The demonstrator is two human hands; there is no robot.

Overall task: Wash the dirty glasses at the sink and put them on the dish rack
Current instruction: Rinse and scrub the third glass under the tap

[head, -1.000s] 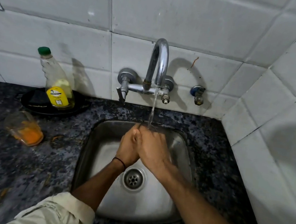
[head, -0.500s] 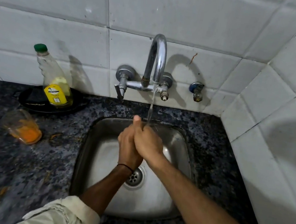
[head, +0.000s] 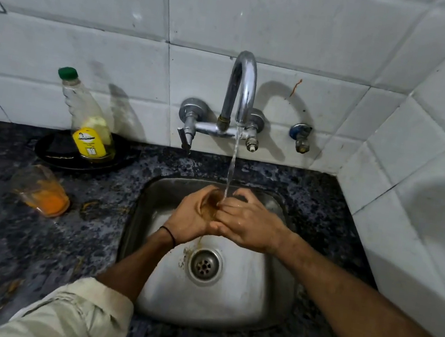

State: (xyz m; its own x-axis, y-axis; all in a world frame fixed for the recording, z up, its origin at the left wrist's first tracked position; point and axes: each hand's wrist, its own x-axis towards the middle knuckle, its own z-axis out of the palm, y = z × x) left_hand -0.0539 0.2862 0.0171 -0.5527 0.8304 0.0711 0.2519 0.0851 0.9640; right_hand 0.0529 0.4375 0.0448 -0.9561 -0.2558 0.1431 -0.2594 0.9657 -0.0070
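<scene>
Over the steel sink (head: 227,302), my left hand (head: 189,219) is wrapped around a clear glass (head: 209,206) that holds brownish water. My right hand (head: 252,224) grips the same glass from the right, its fingertips curled over the rim into the mouth. Water falls from the curved tap (head: 241,90) straight into the glass. Most of the glass is hidden by my hands. A second dirty glass (head: 40,190) with orange residue lies on its side on the dark counter, left of the sink. No dish rack is in view.
A dish soap bottle (head: 91,131) with a green cap stands on a black plate (head: 53,153) at the back left. Brown drips stain the basin near the drain (head: 204,265). White tiled walls close in behind and on the right.
My hands were pressed together under the tap. They have spread a little, so the glass mouth and its brown water now show. The stream looks fuller.
</scene>
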